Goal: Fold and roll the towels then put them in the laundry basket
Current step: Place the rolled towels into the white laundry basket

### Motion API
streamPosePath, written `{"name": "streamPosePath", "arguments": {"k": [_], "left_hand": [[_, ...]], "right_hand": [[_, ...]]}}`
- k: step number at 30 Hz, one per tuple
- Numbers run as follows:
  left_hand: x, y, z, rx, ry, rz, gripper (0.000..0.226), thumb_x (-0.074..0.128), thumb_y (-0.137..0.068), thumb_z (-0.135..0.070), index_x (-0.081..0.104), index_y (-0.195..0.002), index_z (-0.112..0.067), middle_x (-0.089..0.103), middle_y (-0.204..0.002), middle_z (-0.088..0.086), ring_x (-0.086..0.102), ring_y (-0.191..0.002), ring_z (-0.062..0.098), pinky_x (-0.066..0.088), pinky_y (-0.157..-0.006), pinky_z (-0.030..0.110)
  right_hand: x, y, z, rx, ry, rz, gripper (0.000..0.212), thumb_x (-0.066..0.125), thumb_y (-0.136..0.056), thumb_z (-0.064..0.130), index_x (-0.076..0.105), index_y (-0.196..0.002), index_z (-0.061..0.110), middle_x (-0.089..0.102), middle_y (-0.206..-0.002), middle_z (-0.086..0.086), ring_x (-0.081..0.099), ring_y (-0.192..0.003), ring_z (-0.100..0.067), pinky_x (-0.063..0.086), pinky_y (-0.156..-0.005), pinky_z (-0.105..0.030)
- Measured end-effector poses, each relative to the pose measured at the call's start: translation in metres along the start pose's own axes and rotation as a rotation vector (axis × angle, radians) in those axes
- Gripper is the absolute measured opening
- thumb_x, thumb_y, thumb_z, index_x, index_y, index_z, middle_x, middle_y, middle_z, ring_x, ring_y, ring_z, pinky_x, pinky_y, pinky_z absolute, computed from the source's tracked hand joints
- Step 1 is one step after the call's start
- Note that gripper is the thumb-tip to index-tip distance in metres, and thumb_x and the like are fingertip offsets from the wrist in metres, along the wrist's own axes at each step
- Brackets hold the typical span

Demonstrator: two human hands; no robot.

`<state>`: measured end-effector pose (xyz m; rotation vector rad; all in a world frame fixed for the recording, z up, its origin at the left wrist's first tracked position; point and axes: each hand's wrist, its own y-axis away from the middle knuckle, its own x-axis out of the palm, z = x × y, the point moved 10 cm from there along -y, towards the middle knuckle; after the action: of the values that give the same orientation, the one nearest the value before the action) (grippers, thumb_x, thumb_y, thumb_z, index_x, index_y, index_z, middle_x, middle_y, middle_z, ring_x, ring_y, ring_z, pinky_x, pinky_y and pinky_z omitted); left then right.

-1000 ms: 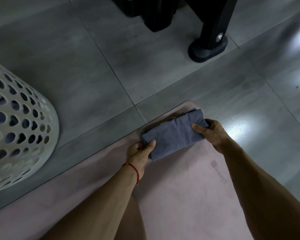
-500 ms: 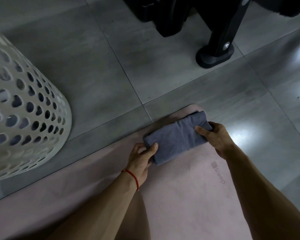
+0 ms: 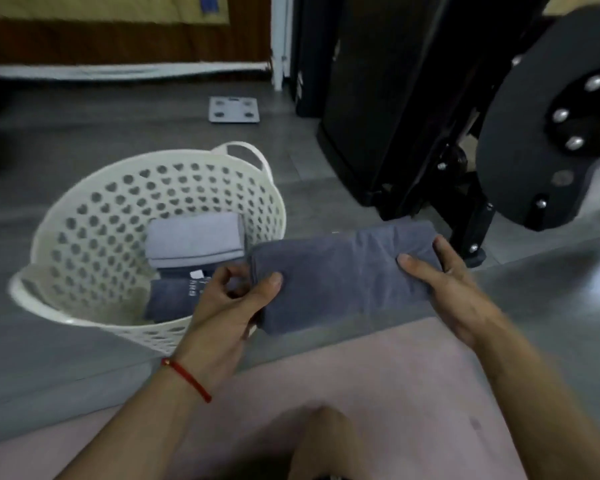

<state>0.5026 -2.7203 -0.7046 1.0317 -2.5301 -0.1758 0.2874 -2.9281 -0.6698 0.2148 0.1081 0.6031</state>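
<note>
A rolled grey towel [image 3: 340, 275] hangs in the air between my hands, above the floor just right of the basket. My left hand [image 3: 229, 306] pinches its left end with the thumb on top. My right hand [image 3: 444, 285] grips its right end, thumb over the front. The white perforated laundry basket [image 3: 94, 216] stands on the floor at the left. Inside it lie a lighter grey rolled towel [image 3: 194, 240] and a darker one [image 3: 174, 296] with a white label.
A pink mat [image 3: 378, 386] covers the floor under my arms, and my knee shows at the bottom. Black exercise equipment [image 3: 465, 109] stands at the back right, close behind the towel. A grey bathroom scale [image 3: 234, 109] lies on the tiles beyond the basket.
Both hands lifted the rolled towel off the pink mat and carried it left toward the basket. The view swung up, so the basket's inside now shows.
</note>
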Motion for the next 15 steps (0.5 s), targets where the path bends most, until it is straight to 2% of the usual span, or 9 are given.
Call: {"name": "streamPosePath", "arguments": {"k": [2,4,7,9,11,13,15], "left_hand": [[-0.046,0.014,-0.050,0.063,0.004,-0.061,0.054,0.086,-0.060,-0.036,0.061,-0.099,-0.009,0.075,-0.096,0.012,0.074,-0.085,0.023,0.060,-0.068,0.032],[-0.095,0.018,-0.088,0.079,-0.023,-0.113,0.049,0.083,-0.064,-0.036,0.063,-0.101,-0.011,0.076,-0.094,0.011,0.074,-0.083,0.022,0.058,-0.067,0.030],[-0.159,-0.005,-0.123,0.018,-0.096,-0.136,0.030,0.081,-0.073,-0.033,0.070,-0.093,-0.013,0.077,-0.093,0.007,0.071,-0.083,0.020,0.057,-0.070,0.032],[-0.195,-0.036,-0.125,-0.080,-0.155,-0.178,0.018,0.079,-0.081,-0.030,0.071,-0.091,-0.017,0.076,-0.098,0.005,0.069,-0.086,0.022,0.058,-0.074,0.035],[-0.220,-0.074,-0.108,-0.218,-0.212,-0.217,0.023,0.077,-0.085,-0.028,0.069,-0.104,-0.020,0.075,-0.099,0.005,0.068,-0.087,0.023,0.057,-0.067,0.035],[-0.232,-0.108,-0.076,-0.420,-0.207,-0.241,0.018,0.072,-0.089,-0.025,0.069,-0.105,-0.018,0.074,-0.087,0.006,0.068,-0.080,0.024,0.055,-0.059,0.032],[-0.240,-0.135,-0.045,-0.585,-0.240,-0.269,0.011,0.064,-0.093,-0.024,0.068,-0.094,-0.014,0.071,-0.076,0.008,0.064,-0.075,0.026,0.053,-0.051,0.028]], "right_hand": [[0.056,0.011,0.044,-0.084,0.047,0.064,0.044,0.076,-0.085,0.024,0.060,-0.126,0.026,0.072,-0.120,-0.001,0.069,-0.111,-0.023,0.054,-0.097,-0.044],[0.110,0.012,0.069,-0.120,0.106,0.095,0.040,0.073,-0.087,0.025,0.059,-0.125,0.029,0.073,-0.114,0.005,0.070,-0.107,-0.016,0.055,-0.094,-0.040],[0.189,-0.015,0.069,-0.047,0.134,0.112,0.046,0.076,-0.082,0.031,0.056,-0.124,0.031,0.074,-0.104,0.011,0.072,-0.097,-0.012,0.057,-0.080,-0.033],[0.229,-0.047,0.046,0.064,0.156,0.108,0.049,0.076,-0.081,0.030,0.055,-0.124,0.029,0.072,-0.106,0.008,0.070,-0.093,-0.014,0.053,-0.069,-0.032],[0.259,-0.083,0.007,0.210,0.178,0.108,0.047,0.076,-0.079,0.028,0.058,-0.123,0.025,0.071,-0.111,0.002,0.068,-0.092,-0.018,0.051,-0.063,-0.029],[0.277,-0.116,-0.036,0.374,0.211,0.106,0.043,0.074,-0.079,0.027,0.064,-0.120,0.021,0.071,-0.112,-0.004,0.066,-0.088,-0.021,0.049,-0.058,-0.026],[0.287,-0.139,-0.073,0.510,0.248,0.092,0.040,0.070,-0.081,0.022,0.065,-0.119,0.011,0.070,-0.109,-0.009,0.062,-0.081,-0.023,0.045,-0.056,-0.027]]}}
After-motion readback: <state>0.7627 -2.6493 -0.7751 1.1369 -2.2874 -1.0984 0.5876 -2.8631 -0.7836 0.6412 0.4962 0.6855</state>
